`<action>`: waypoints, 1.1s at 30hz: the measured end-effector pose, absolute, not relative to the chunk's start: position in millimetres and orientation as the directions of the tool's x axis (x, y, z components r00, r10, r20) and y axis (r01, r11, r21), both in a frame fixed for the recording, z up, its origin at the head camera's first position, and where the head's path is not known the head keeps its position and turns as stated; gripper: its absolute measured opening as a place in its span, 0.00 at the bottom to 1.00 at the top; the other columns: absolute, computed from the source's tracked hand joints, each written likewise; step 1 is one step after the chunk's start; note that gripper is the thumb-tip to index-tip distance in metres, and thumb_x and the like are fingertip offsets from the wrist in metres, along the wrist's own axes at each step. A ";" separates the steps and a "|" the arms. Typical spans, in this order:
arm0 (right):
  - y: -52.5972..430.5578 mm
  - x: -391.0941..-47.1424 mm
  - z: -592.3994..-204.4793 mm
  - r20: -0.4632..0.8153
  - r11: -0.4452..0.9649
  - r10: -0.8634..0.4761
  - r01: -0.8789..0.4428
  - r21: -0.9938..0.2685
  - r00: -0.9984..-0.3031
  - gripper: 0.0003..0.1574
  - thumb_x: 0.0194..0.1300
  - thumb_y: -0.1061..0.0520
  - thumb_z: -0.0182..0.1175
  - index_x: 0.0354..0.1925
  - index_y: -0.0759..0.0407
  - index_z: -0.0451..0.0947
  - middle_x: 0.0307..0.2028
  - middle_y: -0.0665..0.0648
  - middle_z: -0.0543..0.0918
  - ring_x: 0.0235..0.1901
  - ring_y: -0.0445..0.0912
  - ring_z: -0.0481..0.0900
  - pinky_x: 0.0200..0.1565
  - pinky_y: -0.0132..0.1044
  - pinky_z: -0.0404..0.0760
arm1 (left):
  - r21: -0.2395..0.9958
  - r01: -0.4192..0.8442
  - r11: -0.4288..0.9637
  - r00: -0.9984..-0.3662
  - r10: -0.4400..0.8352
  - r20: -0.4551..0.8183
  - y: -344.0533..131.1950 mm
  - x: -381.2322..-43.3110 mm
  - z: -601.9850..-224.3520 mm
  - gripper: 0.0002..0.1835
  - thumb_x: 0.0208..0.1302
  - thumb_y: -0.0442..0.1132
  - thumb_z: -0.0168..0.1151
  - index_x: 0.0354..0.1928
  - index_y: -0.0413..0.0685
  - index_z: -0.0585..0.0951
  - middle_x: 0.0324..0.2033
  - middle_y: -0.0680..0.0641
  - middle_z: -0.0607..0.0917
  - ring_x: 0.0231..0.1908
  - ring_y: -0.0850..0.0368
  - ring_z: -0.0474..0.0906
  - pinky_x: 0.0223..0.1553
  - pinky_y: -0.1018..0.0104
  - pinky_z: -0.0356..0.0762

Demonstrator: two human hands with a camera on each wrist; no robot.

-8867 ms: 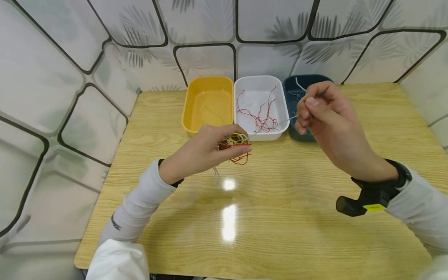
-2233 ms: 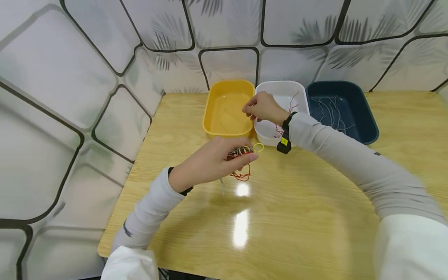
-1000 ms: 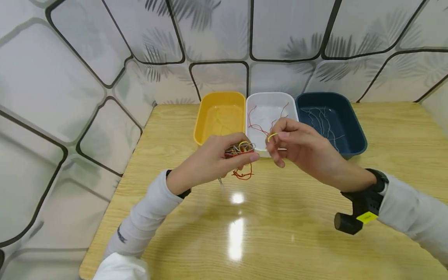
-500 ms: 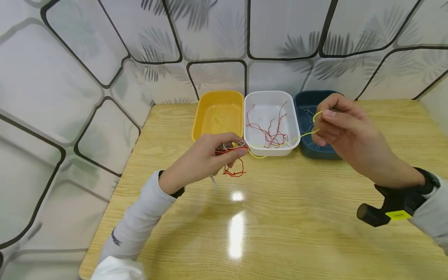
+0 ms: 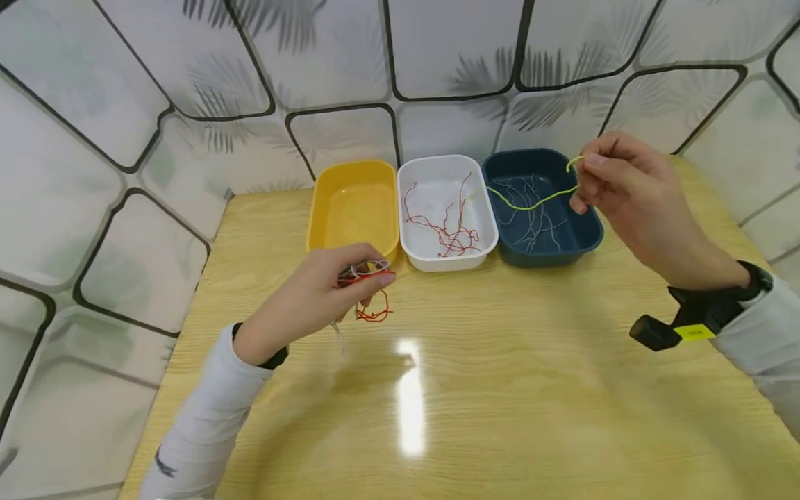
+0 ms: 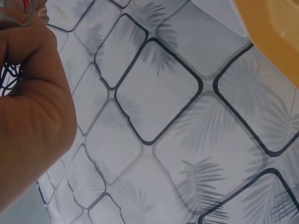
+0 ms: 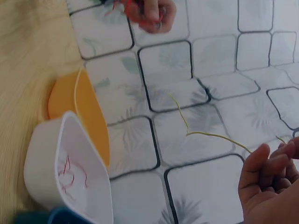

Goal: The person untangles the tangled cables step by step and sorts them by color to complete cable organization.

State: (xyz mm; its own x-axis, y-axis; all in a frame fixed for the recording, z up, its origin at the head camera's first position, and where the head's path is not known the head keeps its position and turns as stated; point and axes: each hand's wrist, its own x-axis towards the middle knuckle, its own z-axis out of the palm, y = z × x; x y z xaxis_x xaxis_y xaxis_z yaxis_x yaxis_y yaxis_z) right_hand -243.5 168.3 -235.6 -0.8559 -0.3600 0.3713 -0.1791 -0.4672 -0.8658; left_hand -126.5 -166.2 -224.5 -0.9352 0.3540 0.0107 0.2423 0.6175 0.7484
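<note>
My left hand (image 5: 319, 295) grips a tangled bundle of strings (image 5: 362, 271), mostly red and grey, in front of the yellow bin. A red loop (image 5: 373, 316) and grey ends hang below its fingers. Up at the right, my right hand (image 5: 644, 201) pinches a yellow string (image 5: 531, 206) between thumb and forefinger. That string trails left over the dark blue bin (image 5: 544, 258) toward the white bin, and in the right wrist view its far end dangles free. Red strings (image 5: 453, 239) lie in the white bin (image 5: 446, 264), and grey strings (image 5: 531, 222) in the dark blue one.
The yellow bin (image 5: 321, 208) stands left of the white one, with the dark blue bin on the right, in a row at the back of the wooden table (image 5: 500, 389). Behind them rises a patterned wall covering (image 5: 456, 69).
My right hand has drawn the yellow string out of the left hand's bundle and moved right and up with it. The left hand keeps its hold on the remaining strings.
</note>
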 end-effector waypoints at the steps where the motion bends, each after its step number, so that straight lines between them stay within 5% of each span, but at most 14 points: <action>1: 165.9 -250.5 -239.5 0.364 -0.463 -0.373 -0.169 -0.870 -0.854 0.04 0.67 0.67 0.46 0.37 0.71 0.66 0.25 0.59 0.67 0.23 0.49 0.63 0.29 0.37 0.72 | 0.742 0.232 0.629 -0.942 0.336 0.010 -172.2 -123.3 -227.0 0.09 0.63 0.54 0.55 0.35 0.61 0.75 0.20 0.51 0.74 0.13 0.57 0.64 0.16 0.63 0.66; 8: 137.7 -288.2 -267.1 0.326 -0.209 -0.380 -0.263 -0.942 -0.866 0.15 0.64 0.58 0.55 0.41 0.72 0.68 0.33 0.64 0.70 0.28 0.50 0.70 0.34 0.33 0.76 | 0.705 0.167 0.690 -0.973 0.233 0.003 -203.8 -100.6 -234.4 0.10 0.61 0.59 0.54 0.37 0.67 0.75 0.19 0.54 0.74 0.12 0.58 0.65 0.14 0.63 0.66; 13: 115.7 -305.5 -270.5 0.266 -0.157 -0.373 -0.222 -0.962 -0.889 0.18 0.63 0.55 0.58 0.42 0.70 0.70 0.36 0.62 0.72 0.28 0.48 0.71 0.36 0.34 0.75 | 0.679 0.160 0.716 -0.975 0.221 -0.003 -211.7 -94.6 -232.3 0.11 0.60 0.61 0.54 0.37 0.67 0.75 0.19 0.55 0.75 0.14 0.59 0.67 0.15 0.64 0.67; 23: 31.8 -324.2 -257.3 0.176 0.077 -0.521 -0.251 -0.965 -0.835 0.17 0.66 0.50 0.54 0.44 0.63 0.71 0.34 0.60 0.73 0.31 0.50 0.74 0.39 0.38 0.75 | 0.633 0.402 0.661 -0.880 0.470 0.068 -184.8 -120.9 -240.4 0.09 0.62 0.57 0.55 0.37 0.65 0.75 0.23 0.61 0.76 0.21 0.67 0.70 0.25 0.68 0.70; 33: -45.6 -337.9 -306.9 -0.036 0.427 -0.677 -0.353 -0.833 -0.735 0.19 0.66 0.50 0.53 0.48 0.60 0.75 0.38 0.58 0.81 0.37 0.49 0.78 0.35 0.39 0.77 | 0.621 0.507 0.597 -0.818 0.560 0.129 -173.9 -127.9 -244.4 0.07 0.61 0.52 0.58 0.37 0.61 0.76 0.25 0.63 0.76 0.25 0.68 0.70 0.28 0.70 0.70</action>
